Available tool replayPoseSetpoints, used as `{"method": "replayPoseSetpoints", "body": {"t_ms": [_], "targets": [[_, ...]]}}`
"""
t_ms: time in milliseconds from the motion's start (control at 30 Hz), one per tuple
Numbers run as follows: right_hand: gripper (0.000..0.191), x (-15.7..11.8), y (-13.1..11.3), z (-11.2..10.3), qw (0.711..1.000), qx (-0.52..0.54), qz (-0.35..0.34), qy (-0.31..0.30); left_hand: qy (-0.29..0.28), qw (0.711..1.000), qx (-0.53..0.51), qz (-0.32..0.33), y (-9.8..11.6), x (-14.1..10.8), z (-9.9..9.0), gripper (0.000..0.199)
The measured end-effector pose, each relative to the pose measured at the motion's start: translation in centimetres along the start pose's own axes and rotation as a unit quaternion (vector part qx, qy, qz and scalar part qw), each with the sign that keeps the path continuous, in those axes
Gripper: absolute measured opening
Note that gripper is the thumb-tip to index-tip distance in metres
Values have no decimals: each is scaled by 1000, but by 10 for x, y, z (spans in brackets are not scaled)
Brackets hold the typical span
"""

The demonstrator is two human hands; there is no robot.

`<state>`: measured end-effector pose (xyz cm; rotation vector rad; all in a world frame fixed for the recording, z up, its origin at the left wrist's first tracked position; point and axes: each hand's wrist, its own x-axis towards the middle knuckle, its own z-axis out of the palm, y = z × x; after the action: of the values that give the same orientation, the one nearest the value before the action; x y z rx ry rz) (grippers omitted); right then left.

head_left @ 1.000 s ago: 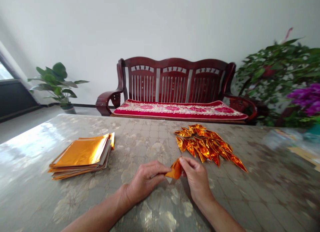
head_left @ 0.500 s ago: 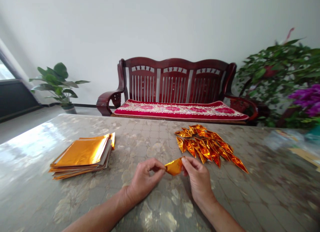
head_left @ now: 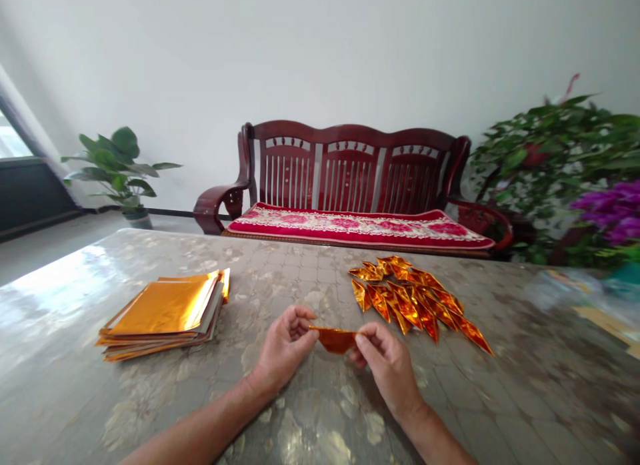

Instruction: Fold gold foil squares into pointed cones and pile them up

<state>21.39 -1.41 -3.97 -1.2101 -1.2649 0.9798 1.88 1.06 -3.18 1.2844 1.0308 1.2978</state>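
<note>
Between my hands, just above the table, is a small piece of folded gold foil paper (head_left: 337, 341), straight along its top edge and narrowing below. My left hand (head_left: 287, 348) pinches its left end between thumb and fingers. At the other end, my right hand (head_left: 386, 358) grips the corner with its thumb on the near side. A pile of folded gold foil pieces (head_left: 415, 298), pointed at their ends, lies beyond my right hand. On the left rests a stack of flat gold foil sheets (head_left: 163, 306), its edges uneven.
The patterned table (head_left: 280, 268) spans the view. Clear plastic bags (head_left: 560, 288) and a tan card (head_left: 607, 326) lie at its right edge. Behind it stands a dark wooden bench (head_left: 350, 165) with a red cushion (head_left: 360, 225). Potted plants (head_left: 117, 168) flank the bench.
The foil piece has turned so its top edge lies level and its darker side shows. My left hand has shifted slightly left and up; both hands keep hold of the ends.
</note>
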Motion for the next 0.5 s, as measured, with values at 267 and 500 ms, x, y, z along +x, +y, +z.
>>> {"method": "replayPoseSetpoints", "body": {"t_ms": [267, 500], "targets": [[34, -2, -1, -3, 998, -49, -28, -26, -34, 990, -73, -115, -5, 3, -1, 43], [28, -1, 0, -9, 986, -128, -103, -3, -45, 998, 48, 5, -1, 1, -3, 31]]}}
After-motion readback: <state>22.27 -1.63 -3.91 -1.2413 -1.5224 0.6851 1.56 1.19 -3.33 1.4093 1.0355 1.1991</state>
